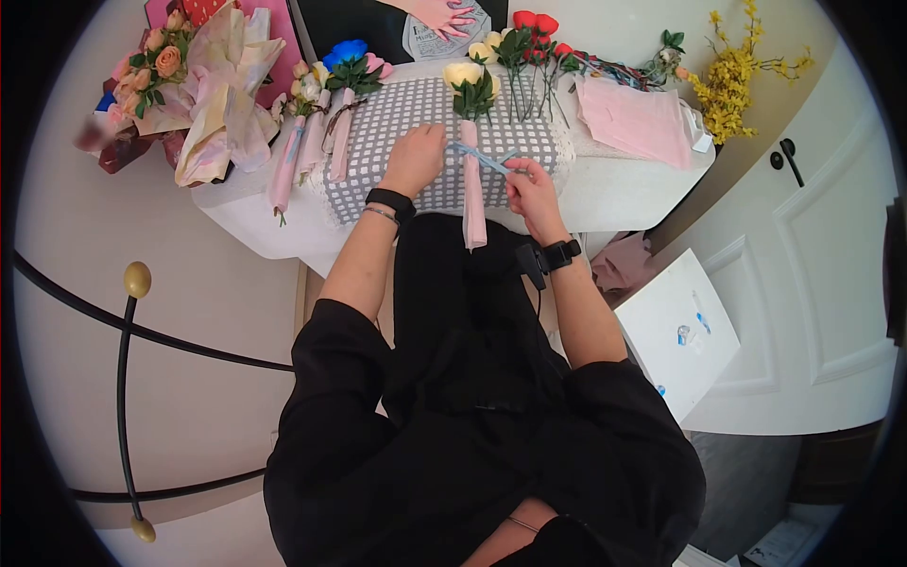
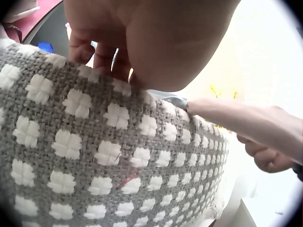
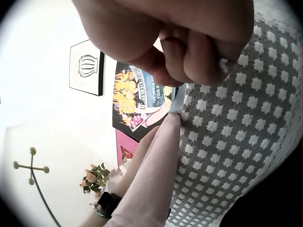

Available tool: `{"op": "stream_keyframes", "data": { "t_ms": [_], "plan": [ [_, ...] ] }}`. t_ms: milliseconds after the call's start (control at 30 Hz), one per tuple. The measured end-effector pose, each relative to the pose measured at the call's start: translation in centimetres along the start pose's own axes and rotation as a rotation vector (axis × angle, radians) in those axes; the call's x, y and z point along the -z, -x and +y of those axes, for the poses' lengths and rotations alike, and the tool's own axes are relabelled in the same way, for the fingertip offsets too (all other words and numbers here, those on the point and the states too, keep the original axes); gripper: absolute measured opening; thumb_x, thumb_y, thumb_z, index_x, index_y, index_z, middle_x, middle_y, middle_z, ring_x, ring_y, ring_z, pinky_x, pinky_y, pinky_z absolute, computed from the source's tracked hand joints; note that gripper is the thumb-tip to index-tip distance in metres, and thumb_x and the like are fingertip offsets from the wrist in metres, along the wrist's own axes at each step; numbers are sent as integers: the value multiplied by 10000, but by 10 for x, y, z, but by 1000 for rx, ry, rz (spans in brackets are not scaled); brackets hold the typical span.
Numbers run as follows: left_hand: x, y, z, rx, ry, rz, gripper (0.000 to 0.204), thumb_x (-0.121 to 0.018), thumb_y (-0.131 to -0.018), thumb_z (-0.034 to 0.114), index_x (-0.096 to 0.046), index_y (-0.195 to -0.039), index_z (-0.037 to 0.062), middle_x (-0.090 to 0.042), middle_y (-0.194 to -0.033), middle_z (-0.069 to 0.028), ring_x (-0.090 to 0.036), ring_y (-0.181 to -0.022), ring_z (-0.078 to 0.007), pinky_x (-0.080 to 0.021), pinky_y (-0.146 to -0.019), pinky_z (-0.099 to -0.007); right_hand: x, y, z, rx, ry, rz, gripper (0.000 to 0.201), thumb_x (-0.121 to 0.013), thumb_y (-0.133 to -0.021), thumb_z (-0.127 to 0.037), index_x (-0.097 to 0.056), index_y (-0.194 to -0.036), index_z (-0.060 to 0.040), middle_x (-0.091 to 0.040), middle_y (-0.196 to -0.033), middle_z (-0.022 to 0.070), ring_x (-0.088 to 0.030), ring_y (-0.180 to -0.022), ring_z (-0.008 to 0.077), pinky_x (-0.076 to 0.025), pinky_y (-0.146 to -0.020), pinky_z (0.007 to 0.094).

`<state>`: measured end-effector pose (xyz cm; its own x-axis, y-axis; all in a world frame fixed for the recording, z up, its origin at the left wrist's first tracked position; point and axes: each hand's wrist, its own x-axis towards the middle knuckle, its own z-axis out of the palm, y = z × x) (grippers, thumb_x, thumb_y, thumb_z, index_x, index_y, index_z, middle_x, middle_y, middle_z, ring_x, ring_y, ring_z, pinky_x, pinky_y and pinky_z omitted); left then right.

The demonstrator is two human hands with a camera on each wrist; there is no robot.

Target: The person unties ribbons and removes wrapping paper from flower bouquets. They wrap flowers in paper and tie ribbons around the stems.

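Note:
A cream rose (image 1: 463,77) with green leaves lies on the checked cloth, its stem wrapped in pink paper (image 1: 474,203). A light blue ribbon (image 1: 482,158) goes round the upper part of the wrap. My right hand (image 1: 535,197) pinches the ribbon on the right, thumb and fingers together. On the other side, my left hand (image 1: 416,156) is curled at the ribbon's left end; its fingertips are hidden from above. In the left wrist view the ribbon (image 2: 168,98) runs out from beneath that hand. The pink wrap (image 3: 154,175) points toward the camera in the right wrist view.
The grey-and-white checked cloth (image 1: 378,118) covers the middle of a white table (image 1: 614,194). Wrapped single flowers, one with a blue rose (image 1: 346,53), lie left, beside a paper-wrapped bouquet (image 1: 222,104). Red roses (image 1: 536,24) lie behind; pink paper sheets (image 1: 633,121) lie right.

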<state>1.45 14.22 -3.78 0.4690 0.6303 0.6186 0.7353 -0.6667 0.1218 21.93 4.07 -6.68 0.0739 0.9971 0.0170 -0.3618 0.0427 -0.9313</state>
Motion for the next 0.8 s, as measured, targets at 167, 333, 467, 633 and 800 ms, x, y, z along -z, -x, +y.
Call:
{"op": "stream_keyframes", "data": {
  "t_ms": [167, 333, 467, 633, 800],
  "plan": [
    [1, 4, 3, 47, 201, 102, 120, -548, -864, 130, -572, -898, 17, -610, -821, -149, -588, -823, -329, -464, -742, -424, -2, -2, 0, 47, 185, 2, 172, -568, -861, -82, -563, -1030, -51, -565, -662, 0, -479, -548, 52, -350, -470, 205],
    [-2, 14, 14, 108, 275, 228, 194, -579, -871, 193, -597, -925, 8, -616, -804, -155, -595, -784, -317, -475, -699, -394, 0, -2, 8, 377, 515, 173, 173, -599, -837, -103, -596, -995, -31, -632, -801, 70, -590, -715, 149, -449, -632, 280],
    [4, 55, 35, 621, 611, -244, 408, -557, -920, 417, -585, -979, 14, -642, -906, -115, -632, -747, -187, -486, -582, -317, 14, 20, 12, 612, 782, 338, 197, -627, -808, -114, -618, -984, -27, -641, -964, 121, -615, -846, 229, -478, -713, 330],
    [10, 102, 105, 855, 1544, -419, 491, -501, -945, 472, -442, -1197, 55, -611, -988, -89, -627, -892, -178, -525, -675, -314, 19, 38, 26, 489, 688, 340, 195, -619, -832, -111, -619, -1005, -21, -637, -953, 105, -618, -862, 205, -497, -713, 322],
    [22, 83, 105, 867, 1695, -259, 343, -481, -974, 394, -493, -1096, 74, -614, -886, -69, -618, -760, -159, -512, -639, -294, 6, 47, 25, 440, 644, 296, 181, -600, -853, -95, -616, -1011, -9, -636, -953, 102, -620, -868, 187, -509, -718, 296]
  ]
}}
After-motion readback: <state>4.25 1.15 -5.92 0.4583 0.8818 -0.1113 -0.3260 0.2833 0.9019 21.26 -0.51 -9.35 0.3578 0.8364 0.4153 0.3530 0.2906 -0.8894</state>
